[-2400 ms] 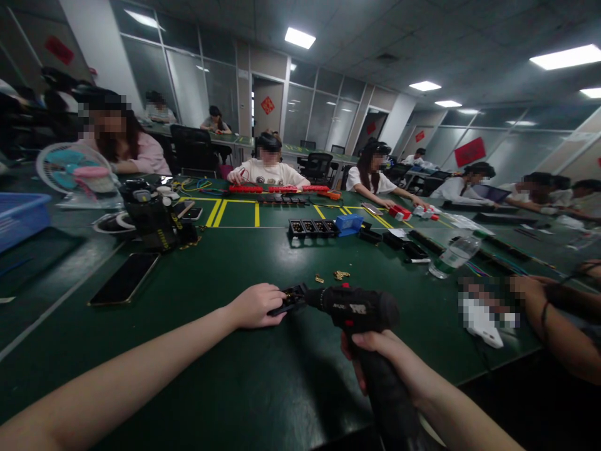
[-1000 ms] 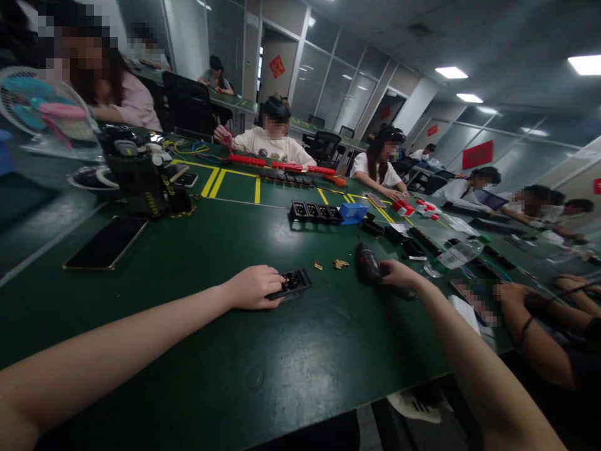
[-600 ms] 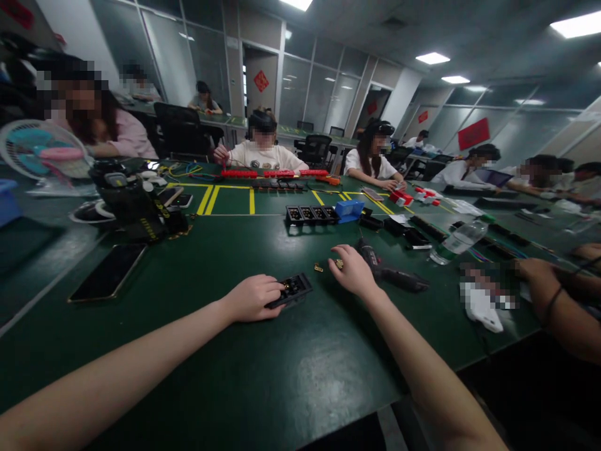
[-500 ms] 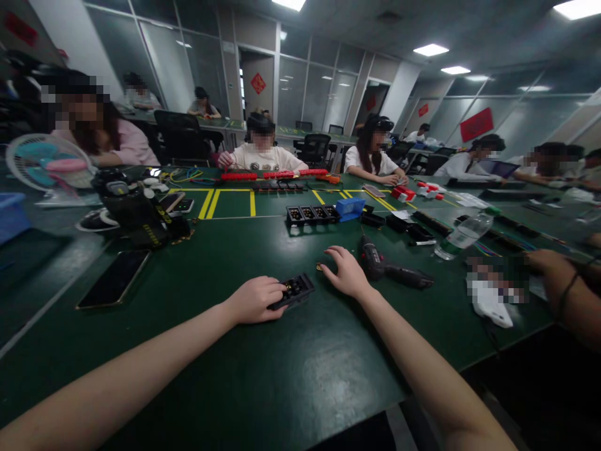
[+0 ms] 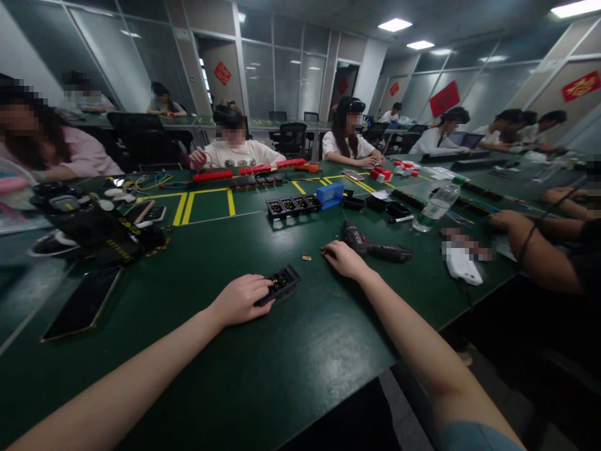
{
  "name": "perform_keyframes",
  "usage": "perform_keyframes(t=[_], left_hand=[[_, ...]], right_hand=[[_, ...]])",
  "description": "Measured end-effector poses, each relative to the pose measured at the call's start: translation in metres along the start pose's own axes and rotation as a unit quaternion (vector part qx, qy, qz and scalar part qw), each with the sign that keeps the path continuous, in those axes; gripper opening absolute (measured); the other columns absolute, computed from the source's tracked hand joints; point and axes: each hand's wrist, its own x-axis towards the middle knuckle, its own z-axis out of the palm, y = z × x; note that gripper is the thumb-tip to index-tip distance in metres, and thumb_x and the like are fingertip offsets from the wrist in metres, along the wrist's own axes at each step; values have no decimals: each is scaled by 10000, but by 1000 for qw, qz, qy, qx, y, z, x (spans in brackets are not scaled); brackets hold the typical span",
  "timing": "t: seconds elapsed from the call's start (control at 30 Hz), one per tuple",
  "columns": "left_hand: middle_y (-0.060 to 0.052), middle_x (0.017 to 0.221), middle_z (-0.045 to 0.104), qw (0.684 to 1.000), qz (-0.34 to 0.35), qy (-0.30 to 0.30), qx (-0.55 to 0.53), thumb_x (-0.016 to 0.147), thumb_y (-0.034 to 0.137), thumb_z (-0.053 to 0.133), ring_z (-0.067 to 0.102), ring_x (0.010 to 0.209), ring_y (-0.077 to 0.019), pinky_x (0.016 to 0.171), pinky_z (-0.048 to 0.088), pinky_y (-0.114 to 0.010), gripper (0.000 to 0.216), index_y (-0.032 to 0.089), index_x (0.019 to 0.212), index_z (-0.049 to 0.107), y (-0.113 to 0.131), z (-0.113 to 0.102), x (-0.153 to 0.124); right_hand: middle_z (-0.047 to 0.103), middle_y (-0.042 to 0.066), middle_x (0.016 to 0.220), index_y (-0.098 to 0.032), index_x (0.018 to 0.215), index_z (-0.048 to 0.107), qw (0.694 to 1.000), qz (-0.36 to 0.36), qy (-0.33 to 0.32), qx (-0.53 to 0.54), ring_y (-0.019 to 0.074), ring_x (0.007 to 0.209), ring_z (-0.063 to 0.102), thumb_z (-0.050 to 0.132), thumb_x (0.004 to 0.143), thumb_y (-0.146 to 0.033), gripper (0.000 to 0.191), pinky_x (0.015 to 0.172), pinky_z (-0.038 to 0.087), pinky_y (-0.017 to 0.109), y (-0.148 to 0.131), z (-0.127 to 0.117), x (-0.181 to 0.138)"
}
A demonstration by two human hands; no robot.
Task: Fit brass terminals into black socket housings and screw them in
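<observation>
The black socket block [image 5: 280, 283] lies flat on the green table [image 5: 291, 369], some way in from the near edge and about midway along it. The left hand [image 5: 240, 300] has its grip closed on the block's near end, fingertips on top and thumb at the side, with the forearm stretched across the table from the near-left corner.

Just beyond the block, a small brass piece [image 5: 306, 257] lies loose on the cloth. The right hand [image 5: 346, 259] rests palm down beside it with its fingers curled onto the table. I cannot tell whether its grip has anything pinched in it. A black electric screwdriver [image 5: 375, 248] lies on its side just beside that hand, on the side toward the right edge.

Farther in, toward the table's middle, a row of black blocks [image 5: 293, 205] touches a blue box [image 5: 330, 194]. A water bottle [image 5: 434, 207] stands near the right edge, and a dark phone [image 5: 83, 305] lies flat toward the left edge. A co-worker's forearm [image 5: 535, 250] rests at the right edge.
</observation>
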Motion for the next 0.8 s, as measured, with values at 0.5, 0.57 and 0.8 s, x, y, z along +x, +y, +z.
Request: perform_keyframes(t=[0.5,0.57,0.8], left_hand=[[-90,1109,744,1000,2,0,-16,954,306,578,703,1012,-227,889,599,-411,201,166,909,715,-2,1,0],[-89,1113,743,1000,2,-3,-14,953,305,577,702,1009,-224,888,598,-408,201,167,896,710,-2,0,0],[-88,1101,747,1000,1,7,-17,955,311,567,707,992,-224,888,598,-410,223,167,867,712,0,-2,2]], right_hand=[[677,103,1150,-182,1216,651,998,25,-19,-62,205,1056,636,485,1002,-209,273,905,463,271,-5,-13,-5],[674,112,1170,-178,1229,640,997,30,-15,-67,216,1087,628,457,1008,-201,288,923,458,284,-5,-14,-6],[681,114,1137,-177,1174,633,995,44,-7,-85,223,1060,632,466,994,-206,247,876,463,285,-9,-15,-7]])
